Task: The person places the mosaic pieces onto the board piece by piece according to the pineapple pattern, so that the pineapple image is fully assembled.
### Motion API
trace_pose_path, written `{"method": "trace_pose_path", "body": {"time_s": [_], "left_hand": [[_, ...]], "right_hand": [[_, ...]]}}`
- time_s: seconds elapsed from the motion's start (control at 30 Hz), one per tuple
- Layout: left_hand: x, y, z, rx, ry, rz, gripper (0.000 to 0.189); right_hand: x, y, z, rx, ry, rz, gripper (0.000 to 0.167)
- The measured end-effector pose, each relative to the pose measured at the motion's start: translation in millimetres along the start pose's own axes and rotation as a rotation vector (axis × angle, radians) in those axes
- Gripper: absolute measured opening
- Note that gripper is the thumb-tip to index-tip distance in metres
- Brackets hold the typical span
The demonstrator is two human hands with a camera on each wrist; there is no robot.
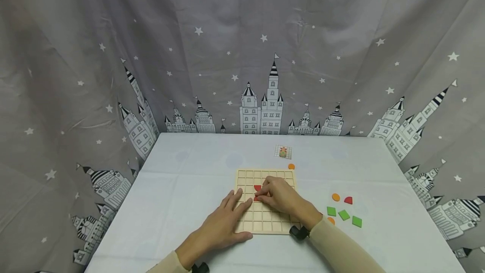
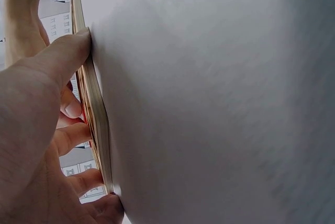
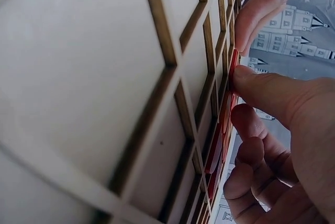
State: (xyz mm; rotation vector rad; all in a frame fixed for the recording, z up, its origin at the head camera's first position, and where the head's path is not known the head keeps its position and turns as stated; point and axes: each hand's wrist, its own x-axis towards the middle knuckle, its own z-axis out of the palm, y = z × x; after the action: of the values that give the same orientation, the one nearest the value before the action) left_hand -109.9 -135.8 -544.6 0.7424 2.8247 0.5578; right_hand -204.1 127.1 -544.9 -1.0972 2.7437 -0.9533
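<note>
A wooden grid board (image 1: 273,226) lies on the white table. My left hand (image 1: 223,223) rests along its left side and near corner with the fingers spread; in the left wrist view the thumb (image 2: 68,54) lies against the board's edge. Over the middle of the grid, my right hand (image 1: 283,199) pinches a red piece (image 1: 256,199) between thumb and index finger, low at a cell. Another red quarter-round piece (image 1: 257,188) sits in the grid just beyond. In the right wrist view, the right thumb (image 3: 261,85) touches red, with more red pieces (image 3: 213,153) in nearby cells.
Right of the board lie orange discs (image 1: 335,197), a red quarter-round piece (image 1: 348,200) and green squares (image 1: 344,215). Behind it are another orange disc (image 1: 291,166) and a small picture card (image 1: 283,151). A grey castle-print curtain (image 1: 212,54) hangs at the table's back.
</note>
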Motion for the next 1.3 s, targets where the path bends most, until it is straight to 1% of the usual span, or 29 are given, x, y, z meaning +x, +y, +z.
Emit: {"method": "trace_pose_path", "body": {"time_s": [0.2, 0.37, 0.53, 0.7, 0.8, 0.97, 1.03, 1.17, 1.3], "left_hand": [[0.2, -0.8, 0.3, 0.006, 0.001, 0.004, 0.1], [0.7, -1.8, 1.2, 0.007, 0.0, 0.005, 0.1], [1.2, -1.8, 1.6, 0.002, -0.001, -0.003, 0.102], [1.7, -1.4, 1.1, -0.001, 0.002, -0.006, 0.102], [1.6, -1.2, 1.3, -0.006, 0.0, -0.008, 0.102], [1.4, -1.5, 2.2, -0.019, 0.003, -0.006, 0.101], [1.3, -1.5, 2.2, -0.022, 0.005, -0.005, 0.102], [1.3, -1.4, 2.2, -0.023, 0.003, -0.007, 0.102], [1.5, -1.6, 2.4, -0.023, 0.001, -0.008, 0.102]], "right_hand": [[-2.6, -0.1, -0.9, -0.016, 0.013, -0.009, 0.014], [-5.8, 2.1, -2.8, -0.055, 0.038, -0.009, 0.012], [-10.3, 5.4, -9.2, -0.068, 0.062, 0.024, 0.012], [-18.7, 9.6, -18.0, -0.073, 0.068, 0.093, 0.014], [-27.1, 15.0, -22.4, -0.084, 0.073, 0.144, 0.016], [-46.3, 24.3, -30.9, -0.07, 0.089, 0.246, 0.018], [-54.9, 28.0, -35.2, -0.07, 0.102, 0.269, 0.02], [-72.9, 35.5, -46.0, -0.08, 0.127, 0.271, 0.022], [-91.0, 41.9, -58.6, -0.069, 0.115, 0.297, 0.025]]}}
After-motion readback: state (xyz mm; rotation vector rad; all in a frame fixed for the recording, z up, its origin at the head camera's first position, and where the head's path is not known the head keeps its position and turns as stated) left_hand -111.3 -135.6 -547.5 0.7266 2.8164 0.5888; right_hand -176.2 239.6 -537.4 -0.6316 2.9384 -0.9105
